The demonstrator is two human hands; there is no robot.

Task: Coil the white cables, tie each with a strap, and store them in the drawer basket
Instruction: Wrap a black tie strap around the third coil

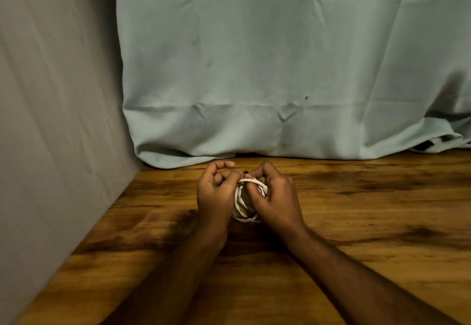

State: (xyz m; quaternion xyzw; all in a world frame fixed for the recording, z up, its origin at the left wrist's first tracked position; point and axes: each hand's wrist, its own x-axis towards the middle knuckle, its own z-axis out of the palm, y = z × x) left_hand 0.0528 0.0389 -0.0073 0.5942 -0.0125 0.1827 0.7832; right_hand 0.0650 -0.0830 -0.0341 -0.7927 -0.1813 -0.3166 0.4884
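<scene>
Head view: small coil of flat white cable (240,203) held up between two bare hands, just above the brown wood-grain surface (356,210) and close to its far edge. Left hand (216,192) against the left side of the coil, fingers curled, thumb and forefinger pinching the top strand where it crosses over. Right hand (274,192) against the right side of the coil, fingers curled round the loops, fingertips meeting those of the left hand at the top. Thin dark strap (246,172) poking up as a small tip just above the coil, between the fingertips of both hands; a dark thread-like line also visible across the bottom loops, near the wrists. Exactly which fingers pinch the strap: too small to tell. Both forearms reaching in from the near edge of the surface toward the coil, converging on it.

Behind the coil, pale green-grey wrinkled cloth (280,57) hanging down, its hem bunched on the far edge of the surface. Left of the coil, plain grey fabric wall (56,95) running along the side of the surface. Far right of the coil, a dark patch (428,144) showing under the folded hem of the cloth.
</scene>
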